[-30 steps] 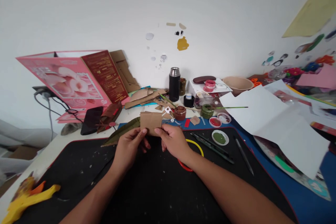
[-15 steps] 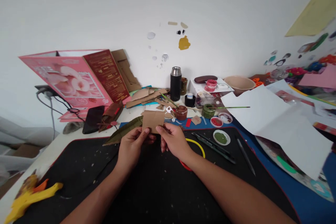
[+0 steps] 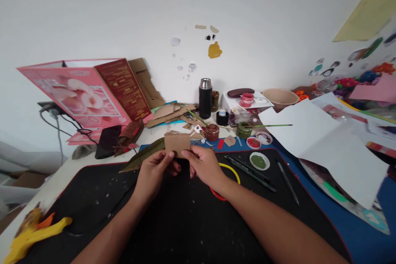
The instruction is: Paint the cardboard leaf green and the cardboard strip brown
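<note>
A small square of brown cardboard [image 3: 177, 143] is held upright above the black mat [image 3: 185, 222]. My left hand [image 3: 156, 169] pinches its lower left corner, the thumb on the near face. At the lower right corner my right hand [image 3: 206, 165] grips it with thumb and fingers. The other fingers of both hands are partly behind or under the piece. Behind my left hand lies a dark green leaf-shaped piece [image 3: 144, 154]. A yellow and red ring [image 3: 236, 173] shows beyond my right wrist.
A black bottle [image 3: 205, 99], paint jars [image 3: 212, 132] and cardboard scraps [image 3: 170, 115] stand or lie at the back. Craft knives [image 3: 252, 173] and a green paint lid [image 3: 259, 161] are right. A yellow glue gun [image 3: 37, 233] lies left, a pink box [image 3: 86, 99] behind.
The whole view has shifted slightly, so the scene sits a little farther left. Both hands keep their hold on the cardboard, which is in nearly the same pose.
</note>
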{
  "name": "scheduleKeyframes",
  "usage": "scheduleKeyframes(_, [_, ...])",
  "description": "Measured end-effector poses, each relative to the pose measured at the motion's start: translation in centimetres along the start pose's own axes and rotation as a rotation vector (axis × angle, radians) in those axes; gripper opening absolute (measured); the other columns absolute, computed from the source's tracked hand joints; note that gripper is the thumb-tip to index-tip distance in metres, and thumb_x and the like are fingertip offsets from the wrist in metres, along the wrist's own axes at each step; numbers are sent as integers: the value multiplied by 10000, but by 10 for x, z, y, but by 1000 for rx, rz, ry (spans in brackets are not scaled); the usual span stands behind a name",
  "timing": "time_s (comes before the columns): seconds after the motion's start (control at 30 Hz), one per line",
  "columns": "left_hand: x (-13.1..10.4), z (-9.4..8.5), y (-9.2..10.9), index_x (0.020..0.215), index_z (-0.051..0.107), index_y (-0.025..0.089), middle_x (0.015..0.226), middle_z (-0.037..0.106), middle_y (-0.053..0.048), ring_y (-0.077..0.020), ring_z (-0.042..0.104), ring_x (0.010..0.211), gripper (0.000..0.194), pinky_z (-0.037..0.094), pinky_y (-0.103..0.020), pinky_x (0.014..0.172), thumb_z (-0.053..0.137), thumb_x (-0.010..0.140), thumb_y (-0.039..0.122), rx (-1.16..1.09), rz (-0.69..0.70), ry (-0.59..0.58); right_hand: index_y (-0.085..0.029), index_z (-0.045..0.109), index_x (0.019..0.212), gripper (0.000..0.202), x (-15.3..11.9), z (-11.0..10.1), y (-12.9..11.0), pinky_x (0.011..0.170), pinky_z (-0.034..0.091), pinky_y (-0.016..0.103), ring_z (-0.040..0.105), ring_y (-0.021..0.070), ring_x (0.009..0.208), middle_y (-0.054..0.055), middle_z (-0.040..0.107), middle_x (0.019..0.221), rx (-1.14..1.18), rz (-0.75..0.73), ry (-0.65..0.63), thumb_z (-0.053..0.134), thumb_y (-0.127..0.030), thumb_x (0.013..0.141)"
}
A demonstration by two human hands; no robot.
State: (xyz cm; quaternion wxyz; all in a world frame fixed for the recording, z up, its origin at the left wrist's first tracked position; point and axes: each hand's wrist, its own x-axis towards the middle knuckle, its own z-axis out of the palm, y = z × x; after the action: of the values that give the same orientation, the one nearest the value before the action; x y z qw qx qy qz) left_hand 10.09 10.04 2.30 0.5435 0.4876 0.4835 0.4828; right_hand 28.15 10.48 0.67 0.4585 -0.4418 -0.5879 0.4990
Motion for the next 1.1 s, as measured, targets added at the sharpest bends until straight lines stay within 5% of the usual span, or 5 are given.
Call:
scheduleKeyframes(0.23, [3,-1,-6,823,785,176,746,791,-48,-196,744,681,475,642,-315,715,925,700,613,-27,80,118,-206,618,959,456,1,8,-1,354,331,196,564,119,371,-76,594,528,236,134,-94,652,-659,928])
scheduleKeyframes(0.63, [2,3,-12,764,746,181,747,784,-44,-169,717,712,467,576,-276,756,861,782,634,47,143,80,-222,586,835,477,4,12,6,343,323,195,544,124,338,-114,464,420,283,127,2,655,-689,897])
scheduleKeyframes(0.93, [0,-1,0,895,752,166,650,753,-32,-161,679,557,492,559,-251,556,903,736,607,-25,-7,26,-222,573,756,442,4,4,6,375,352,202,597,130,396,-74,529,468,169,73,-27,638,-612,954])
scheduleKeyframes(1.1, [-1,-3,4,813,756,158,632,750,-51,-171,681,548,521,557,-252,525,894,717,652,26,-23,-9,-215,595,766,403,1,3,5,392,362,209,547,113,381,-56,572,486,72,49,-28,602,-542,1001])
